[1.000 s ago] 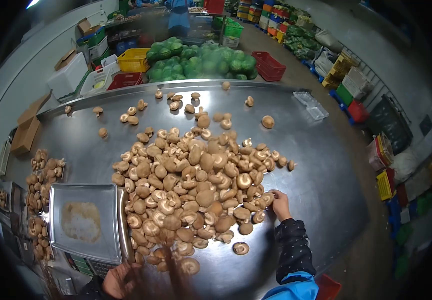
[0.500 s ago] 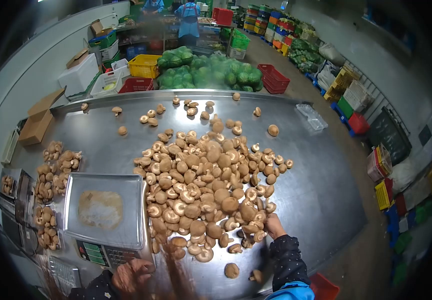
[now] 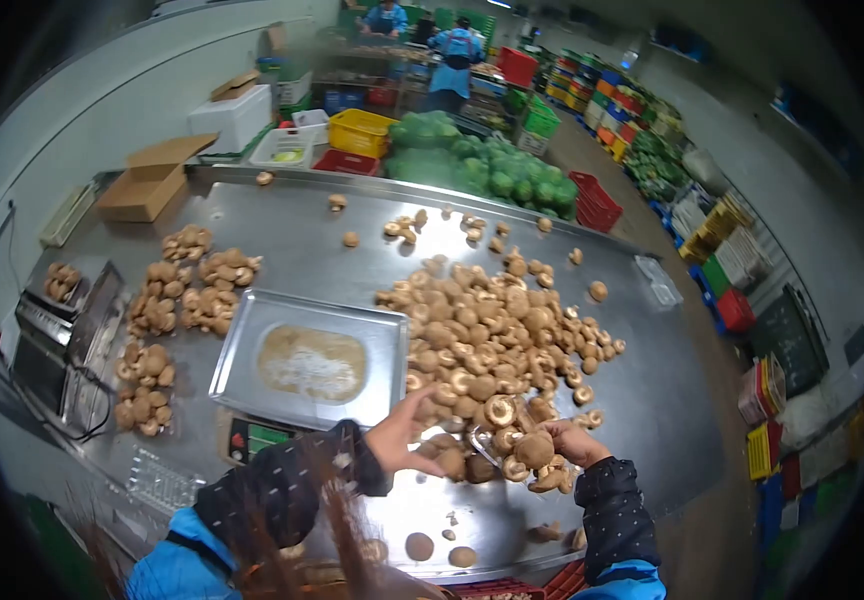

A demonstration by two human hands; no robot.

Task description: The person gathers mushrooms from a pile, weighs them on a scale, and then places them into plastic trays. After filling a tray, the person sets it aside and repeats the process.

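Observation:
A large heap of brown shiitake mushrooms covers the middle of the metal table. At its near edge, mushrooms are piled on what looks like a clear plastic tray, mostly hidden beneath them. My right hand curls its fingers at the right end of this load, its fingertips partly hidden. On the left, my left hand has thumb and fingers apart around the heap's near-left edge, close to a mushroom. A scale with a steel pan stands beside my left hand, its pan bearing only a stain.
Packed mushroom portions lie left of the scale. Empty clear trays are at the lower left, another clear tray at the far right. A cardboard box sits at the back left. Bagged green produce and two people are beyond.
My left hand has moved from the scale's front edge to the mushroom heap and spread its fingers. My right hand stays by the mushrooms. The view has turned, shifting the table scene rightward.

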